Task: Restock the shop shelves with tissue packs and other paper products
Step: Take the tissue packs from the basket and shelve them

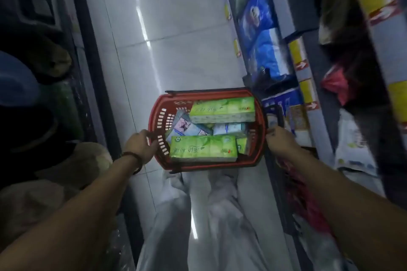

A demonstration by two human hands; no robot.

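Observation:
A red plastic shopping basket (156,116) sits low in the aisle in front of my legs. Inside lie two long green tissue packs, one at the far side (222,109) and one at the near side (203,149), with smaller pale blue and purple packs (187,126) between them. My left hand (141,146) grips the basket's left rim. My right hand (280,142) grips the right rim, close to the shelf edge. Both hands hold the basket level.
Shelves on the right hold blue paper-product packs (264,42) and white packs (352,149), with yellow price strips (307,92) along the edges. Dark shelving with bundled goods (55,103) lines the left. The white tiled aisle floor (176,28) stretches ahead.

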